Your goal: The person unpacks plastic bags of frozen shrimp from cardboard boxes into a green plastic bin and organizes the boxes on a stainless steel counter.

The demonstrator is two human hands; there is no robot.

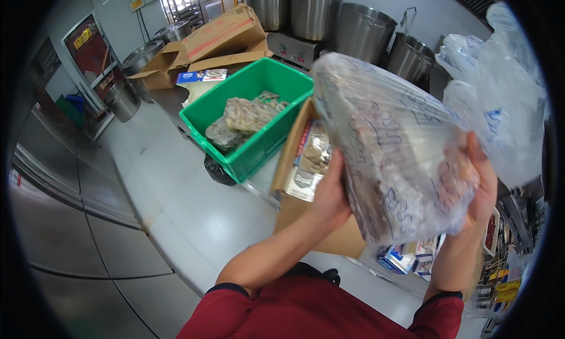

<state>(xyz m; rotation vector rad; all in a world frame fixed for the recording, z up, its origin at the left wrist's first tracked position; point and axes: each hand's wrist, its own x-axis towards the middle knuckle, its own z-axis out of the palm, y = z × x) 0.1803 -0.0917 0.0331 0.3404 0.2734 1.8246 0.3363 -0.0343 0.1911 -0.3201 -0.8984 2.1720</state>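
Observation:
Between both hands I hold up a large block wrapped in clear printed plastic [393, 158]; what is inside looks pale pinkish and brown but is blurred by the film. My left hand [333, 197] grips its left edge, and my right hand [481, 189] presses against its right side. Below the block, an open cardboard carton [318, 224] contains foil-like packages [315, 149]. To the left stands a green plastic crate [212, 155] with several unwrapped, frozen-looking greyish blocks [251, 113] at its bottom.
Opened cardboard boxes [220, 32] lie beyond the crate. Steel stockpots [315, 14] line the back wall beside a control panel [291, 49]. Plastic bags [499, 100] hang at right, near utensils. Blue-and-white boxes [397, 257] sit by my right forearm. Steel cabinet doors [62, 233] stand at left.

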